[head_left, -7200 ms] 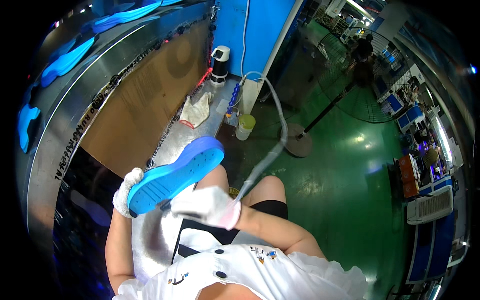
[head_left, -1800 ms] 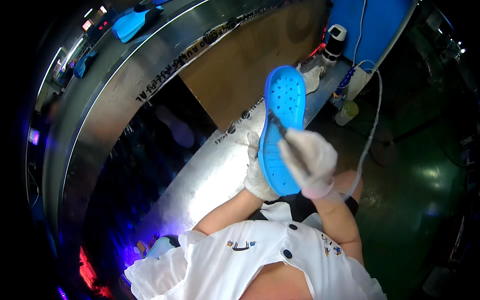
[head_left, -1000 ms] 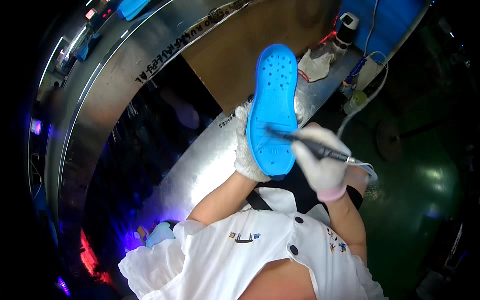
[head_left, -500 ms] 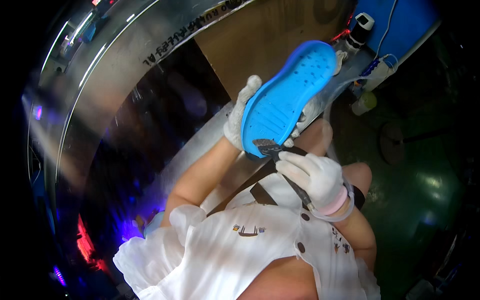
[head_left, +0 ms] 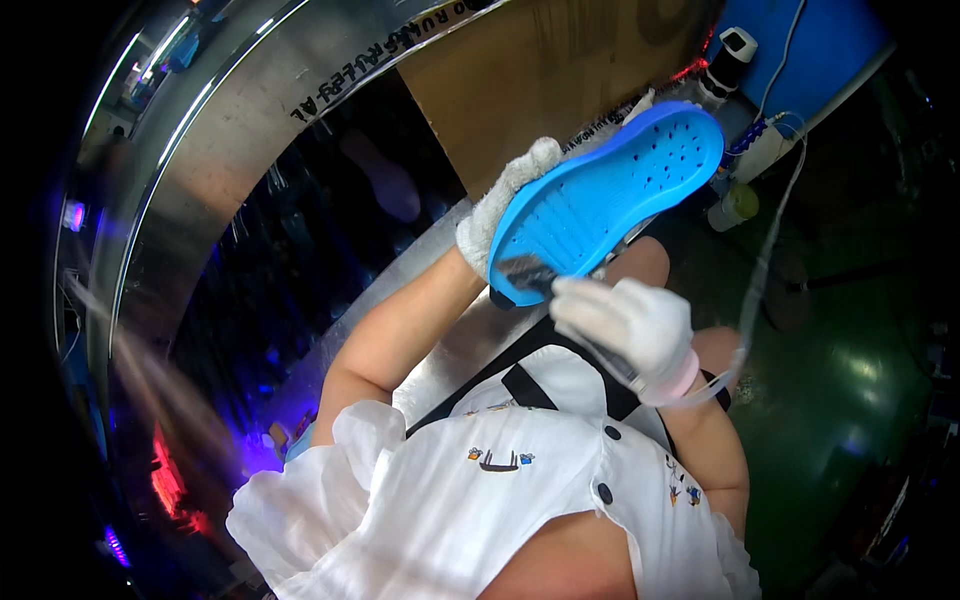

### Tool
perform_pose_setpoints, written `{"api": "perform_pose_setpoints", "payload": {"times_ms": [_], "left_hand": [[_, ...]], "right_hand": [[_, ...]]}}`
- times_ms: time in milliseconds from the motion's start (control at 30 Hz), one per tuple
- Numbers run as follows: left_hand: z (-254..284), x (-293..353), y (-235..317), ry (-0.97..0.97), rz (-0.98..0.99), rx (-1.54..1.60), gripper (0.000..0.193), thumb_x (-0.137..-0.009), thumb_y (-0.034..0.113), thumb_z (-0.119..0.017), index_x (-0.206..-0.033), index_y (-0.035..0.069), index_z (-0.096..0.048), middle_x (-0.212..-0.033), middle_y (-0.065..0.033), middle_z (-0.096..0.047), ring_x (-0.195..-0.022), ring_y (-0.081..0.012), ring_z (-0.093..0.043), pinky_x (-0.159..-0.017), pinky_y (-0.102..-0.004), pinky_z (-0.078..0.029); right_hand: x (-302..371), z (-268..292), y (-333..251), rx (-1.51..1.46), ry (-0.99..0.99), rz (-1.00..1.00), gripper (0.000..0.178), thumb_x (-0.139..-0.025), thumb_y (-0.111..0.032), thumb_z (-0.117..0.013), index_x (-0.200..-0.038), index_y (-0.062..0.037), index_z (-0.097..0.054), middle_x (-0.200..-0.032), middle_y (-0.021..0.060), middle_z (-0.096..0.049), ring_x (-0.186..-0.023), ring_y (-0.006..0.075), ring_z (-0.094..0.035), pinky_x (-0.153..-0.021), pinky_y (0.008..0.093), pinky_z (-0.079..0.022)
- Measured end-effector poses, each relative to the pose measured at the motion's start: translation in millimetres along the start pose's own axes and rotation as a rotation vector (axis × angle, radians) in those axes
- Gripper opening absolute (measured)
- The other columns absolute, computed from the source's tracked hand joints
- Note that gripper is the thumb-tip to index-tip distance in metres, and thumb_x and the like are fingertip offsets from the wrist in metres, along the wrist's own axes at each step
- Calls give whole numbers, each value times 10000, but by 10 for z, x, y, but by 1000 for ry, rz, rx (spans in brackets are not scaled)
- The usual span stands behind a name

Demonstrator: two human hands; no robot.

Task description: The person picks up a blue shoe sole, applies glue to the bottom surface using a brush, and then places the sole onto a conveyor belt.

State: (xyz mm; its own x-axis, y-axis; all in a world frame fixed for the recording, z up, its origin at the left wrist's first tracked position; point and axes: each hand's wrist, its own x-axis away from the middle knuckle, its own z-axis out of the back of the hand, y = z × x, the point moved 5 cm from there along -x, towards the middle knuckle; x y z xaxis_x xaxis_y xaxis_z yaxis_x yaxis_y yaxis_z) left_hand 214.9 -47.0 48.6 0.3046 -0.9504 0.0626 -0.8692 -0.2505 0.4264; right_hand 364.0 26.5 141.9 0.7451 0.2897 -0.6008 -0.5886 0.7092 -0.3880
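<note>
A blue shoe sole (head_left: 590,215) with a raised rim, ridges and small holes is tilted in front of me. My left hand (head_left: 505,200), in a white knit glove, grips it from the left side and beneath; most of those fingers are hidden behind the sole. My right hand (head_left: 630,330), also gloved in white and somewhat blurred, is closed round the dark handle of a brush (head_left: 527,273). The brush's bristles lie against the inside of the sole at its near end. A thin clear tube runs from near my right wrist toward the upper right.
A curved metal machine edge (head_left: 230,110) lies to the left, with a dark belt carrying a purple sole shape (head_left: 383,178) beside it. Brown cardboard (head_left: 500,90) stands beyond the sole. At the upper right are a white-and-black device (head_left: 735,50) and a yellowish container (head_left: 738,205).
The sole has turned clockwise, its far end swinging right and nearer. The brush has shifted slightly left along its near end. The tube at my right wrist now stretches up to the right.
</note>
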Motion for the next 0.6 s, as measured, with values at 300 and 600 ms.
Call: {"api": "perform_pose_setpoints", "payload": {"times_ms": [300,600], "left_hand": [[55,19,41,176,-102,-227,564,-939,464,-638,-1356,89,-578,-1257,-171,-654,-1073,-287,-676,-901,-417,-586],[-106,26,111,190,12,-419,413,-987,375,-587,-1227,49,-668,-1159,-117,-701,-1005,-191,-685,-862,-334,-578]], "right_hand": [[-63,52,1,78,-76,105,258,-783,-188,-660,-1033,-133,-690,-1102,22,-699,-700,175,-635,-574,276,-514],[-27,21,54,2,-221,49,287,-743,-212,-697,-1021,-149,-667,-1072,-9,-673,-691,191,-617,-600,307,-526]]}}
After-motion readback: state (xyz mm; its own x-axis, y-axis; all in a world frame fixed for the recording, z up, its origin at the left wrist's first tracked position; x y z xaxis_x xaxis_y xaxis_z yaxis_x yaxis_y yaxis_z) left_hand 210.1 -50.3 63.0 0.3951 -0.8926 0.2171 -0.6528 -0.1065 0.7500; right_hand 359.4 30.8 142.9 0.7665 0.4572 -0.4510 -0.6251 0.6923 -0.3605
